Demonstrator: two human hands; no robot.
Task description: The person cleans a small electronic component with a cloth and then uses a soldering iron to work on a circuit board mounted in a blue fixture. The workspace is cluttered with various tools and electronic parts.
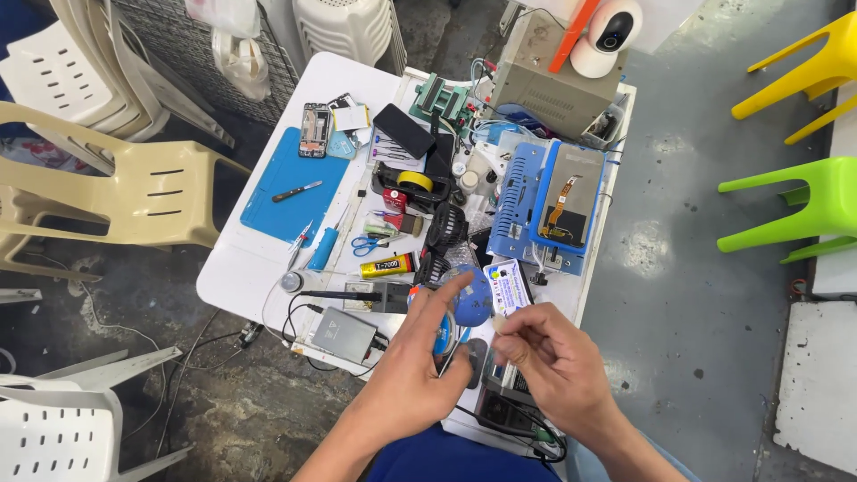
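Note:
My left hand (418,364) hovers over the near edge of a white work table (234,268), fingers spread and pointing up toward a blue round object (473,299); it seems to touch a blue spool beneath it. My right hand (546,357) pinches something very small between thumb and forefinger, just below a white printed card (509,287). What the fingertips pinch is too small to make out.
A blue work mat (296,183) with a knife lies at the left. A blue heating plate (546,210) carries a phone screen. Scissors (364,243), a yellow glue tube (389,265), a small fan, a power supply (558,80) and plastic chairs surround the table.

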